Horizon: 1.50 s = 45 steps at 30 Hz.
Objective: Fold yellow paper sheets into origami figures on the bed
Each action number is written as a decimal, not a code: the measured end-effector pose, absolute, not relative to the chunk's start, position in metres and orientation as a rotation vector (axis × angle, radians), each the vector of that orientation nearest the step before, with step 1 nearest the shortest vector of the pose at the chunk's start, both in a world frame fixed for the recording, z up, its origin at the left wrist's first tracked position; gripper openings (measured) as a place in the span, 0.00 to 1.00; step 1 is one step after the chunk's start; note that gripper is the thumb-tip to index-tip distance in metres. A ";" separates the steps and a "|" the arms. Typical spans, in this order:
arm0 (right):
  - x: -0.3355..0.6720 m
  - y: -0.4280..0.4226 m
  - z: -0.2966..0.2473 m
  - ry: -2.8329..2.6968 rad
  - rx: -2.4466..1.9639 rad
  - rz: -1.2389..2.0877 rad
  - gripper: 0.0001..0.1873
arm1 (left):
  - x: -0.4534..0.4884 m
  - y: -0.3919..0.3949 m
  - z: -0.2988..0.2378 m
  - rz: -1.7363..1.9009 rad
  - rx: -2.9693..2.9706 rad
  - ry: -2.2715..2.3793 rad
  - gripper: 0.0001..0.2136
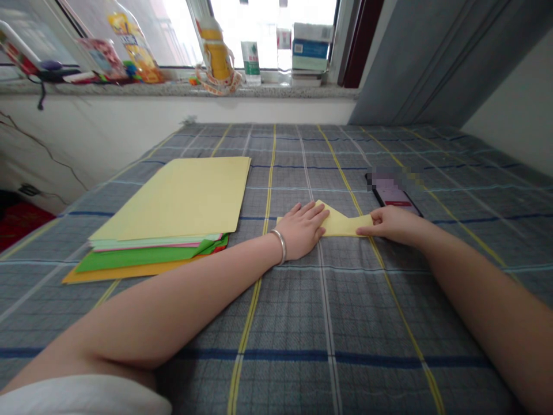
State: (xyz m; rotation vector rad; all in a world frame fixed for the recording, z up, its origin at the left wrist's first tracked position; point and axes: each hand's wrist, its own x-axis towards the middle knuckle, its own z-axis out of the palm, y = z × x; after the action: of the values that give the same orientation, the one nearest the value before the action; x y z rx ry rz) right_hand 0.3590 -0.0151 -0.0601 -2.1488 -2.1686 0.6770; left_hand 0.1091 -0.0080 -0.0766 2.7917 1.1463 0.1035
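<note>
A folded piece of yellow paper (339,223) lies on the plaid cloth, with a peaked upper edge and a narrow strip running to the right. My left hand (302,229), a silver bangle at its wrist, rests flat across the paper's left part with its fingers spread, hiding some of it. At the strip's right end, my right hand (389,223) pinches the paper between thumb and fingers. Just behind that hand lies a phone (397,196) with its screen lit.
To the left sits a stack of coloured paper (181,199), yellow on top, with green and orange sheets below. Plaid cloth (285,334) covers the surface. At the back, a window sill (164,87) holds a yellow bottle (216,52), a tube (250,62) and boxes (310,49). A grey curtain (415,63) hangs at right.
</note>
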 end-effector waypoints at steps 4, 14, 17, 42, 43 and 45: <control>0.358 -0.016 -0.058 -2.168 -2.186 0.643 0.22 | 0.108 -0.009 -0.077 0.147 2.816 1.113 0.23; 0.359 -0.015 -0.057 -2.157 -2.222 0.673 0.21 | 0.106 -0.004 -0.069 0.052 2.868 0.649 0.26; 0.363 -0.014 -0.059 -2.142 -2.233 0.701 0.21 | 0.105 -0.004 -0.066 0.014 2.867 0.642 0.23; 0.378 -0.025 -0.049 -2.284 -1.725 0.814 0.13 | 0.104 -0.008 -0.067 -0.031 2.948 0.614 0.23; 0.373 -0.027 -0.049 -2.310 -1.644 0.783 0.13 | 0.104 -0.008 -0.067 -0.034 2.952 0.612 0.23; 0.361 -0.028 -0.052 -2.280 -1.585 0.683 0.13 | 0.103 -0.009 -0.067 -0.030 2.948 0.616 0.23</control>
State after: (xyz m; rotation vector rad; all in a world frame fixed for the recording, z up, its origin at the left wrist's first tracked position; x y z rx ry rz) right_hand 0.3608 -0.0282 -0.0518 -1.5849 -2.2796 0.6829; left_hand 0.1035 -0.0087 -0.0670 2.9481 0.6159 -0.0303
